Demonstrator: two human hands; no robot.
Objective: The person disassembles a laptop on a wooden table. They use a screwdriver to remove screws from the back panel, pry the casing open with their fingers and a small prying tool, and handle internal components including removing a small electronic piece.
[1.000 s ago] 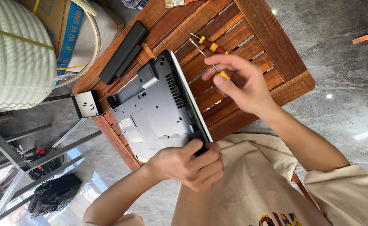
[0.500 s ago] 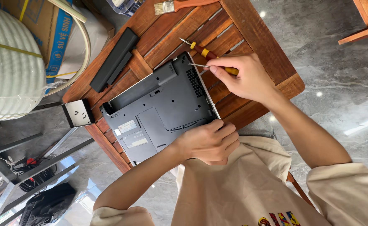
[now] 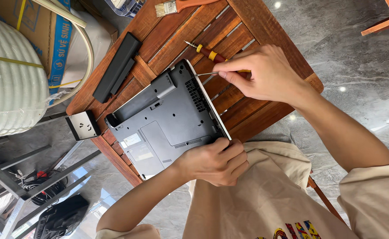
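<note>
Head view: the laptop point(image 3: 168, 119) is lying upside down on the wooden table point(image 3: 265, 31). Its corner is being gripped by the left hand point(image 3: 214, 161). A screwdriver point(image 3: 207, 73) is being pinched by the right hand point(image 3: 263, 73), and its tip has now been brought to the laptop's edge. A second screwdriver point(image 3: 205, 51) is lying nearby.

Right hand point(image 3: 265, 75) shifts from slats beyond laptop point(image 3: 168, 121) toward its long edge; I now see thin screwdriver point(image 3: 207, 73) tip meet that edge near vent grille. Left hand point(image 3: 214, 161) slides from laptop base onto near corner, fingers curled over rim. Laptop turned slightly on table point(image 3: 265, 26). Second red-and-yellow screwdriver point(image 3: 205, 51) now uncovered beside right hand.
</note>
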